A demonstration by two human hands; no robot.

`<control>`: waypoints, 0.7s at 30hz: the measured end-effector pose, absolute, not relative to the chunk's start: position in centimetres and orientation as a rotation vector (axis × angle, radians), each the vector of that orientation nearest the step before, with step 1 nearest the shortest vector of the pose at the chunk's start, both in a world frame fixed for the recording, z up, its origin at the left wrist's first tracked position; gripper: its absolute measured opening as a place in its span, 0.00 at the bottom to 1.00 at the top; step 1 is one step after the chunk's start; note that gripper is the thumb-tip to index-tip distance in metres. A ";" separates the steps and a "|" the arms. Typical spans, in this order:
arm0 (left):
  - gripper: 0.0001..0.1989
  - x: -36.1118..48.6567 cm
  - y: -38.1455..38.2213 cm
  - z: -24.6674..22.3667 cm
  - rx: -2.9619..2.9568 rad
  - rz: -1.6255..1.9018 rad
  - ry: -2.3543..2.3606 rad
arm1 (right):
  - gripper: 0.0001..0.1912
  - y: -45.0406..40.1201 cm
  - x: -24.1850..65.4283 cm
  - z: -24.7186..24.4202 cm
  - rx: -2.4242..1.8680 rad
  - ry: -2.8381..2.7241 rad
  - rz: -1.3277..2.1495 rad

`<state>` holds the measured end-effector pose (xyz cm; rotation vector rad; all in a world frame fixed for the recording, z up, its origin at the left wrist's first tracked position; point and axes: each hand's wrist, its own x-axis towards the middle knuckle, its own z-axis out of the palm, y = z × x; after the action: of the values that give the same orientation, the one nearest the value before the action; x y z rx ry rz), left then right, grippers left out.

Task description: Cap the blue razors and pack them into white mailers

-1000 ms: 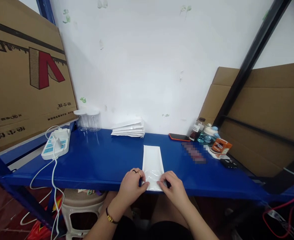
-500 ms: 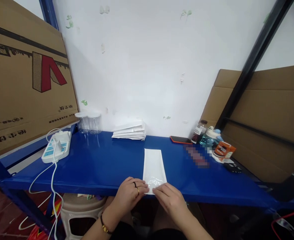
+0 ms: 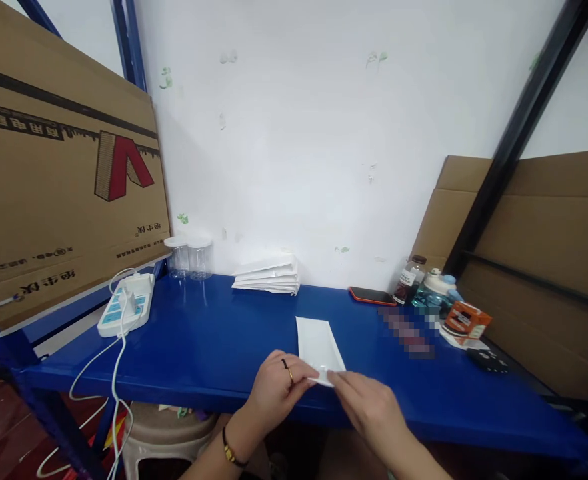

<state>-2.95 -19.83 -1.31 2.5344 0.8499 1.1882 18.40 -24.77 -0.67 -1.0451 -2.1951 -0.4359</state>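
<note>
A narrow white envelope point(image 3: 319, 343) lies on the blue table, its far end flat and its near end slightly raised near the front edge. My left hand point(image 3: 285, 385) pinches the near left corner between thumb and fingers; dark and gold rings are on its fingers. At the near right corner, my right hand point(image 3: 371, 405) has its fingers closed on the envelope's edge. Between the fingertips a small shiny part of the near end shows. The fingers cover most of that edge.
Against the wall lies a stack of white envelopes point(image 3: 267, 275), with clear lidded jars point(image 3: 200, 260) to its left. A power strip point(image 3: 127, 307) with white cords sits at left. At right are a phone point(image 3: 373, 295), bottles point(image 3: 409, 280) and an orange box point(image 3: 467, 321).
The envelope's near end has lifted and its shiny part has folded up between the fingers. My hands have shifted a little right in view, as the whole scene has moved right and down.
</note>
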 end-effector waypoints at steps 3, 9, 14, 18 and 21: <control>0.24 -2.6 -18.4 0.3 2.372 1.401 0.942 | 0.12 -23.7 21.2 3.2 -1.204 -1.905 -0.188; 0.31 -2.9 -15.4 -0.3 2.121 1.301 1.201 | 0.24 -19.0 27.5 1.4 -1.472 -1.310 0.540; 0.29 -4.3 -15.0 -2.0 2.119 1.087 1.277 | 0.23 -18.3 28.0 -3.1 -1.845 -1.640 -0.045; 0.26 -5.9 -15.6 -3.0 2.148 0.936 1.423 | 0.30 -19.7 24.7 -3.1 -1.661 -2.077 -0.437; 0.23 -6.8 -16.2 -3.3 2.166 0.910 1.515 | 0.29 -19.3 22.6 -3.5 -1.660 -2.309 -0.199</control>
<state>-6.79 -16.20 -3.31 2.1659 1.5148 0.9096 22.60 -19.33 -3.46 -1.6596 -2.3087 -0.1990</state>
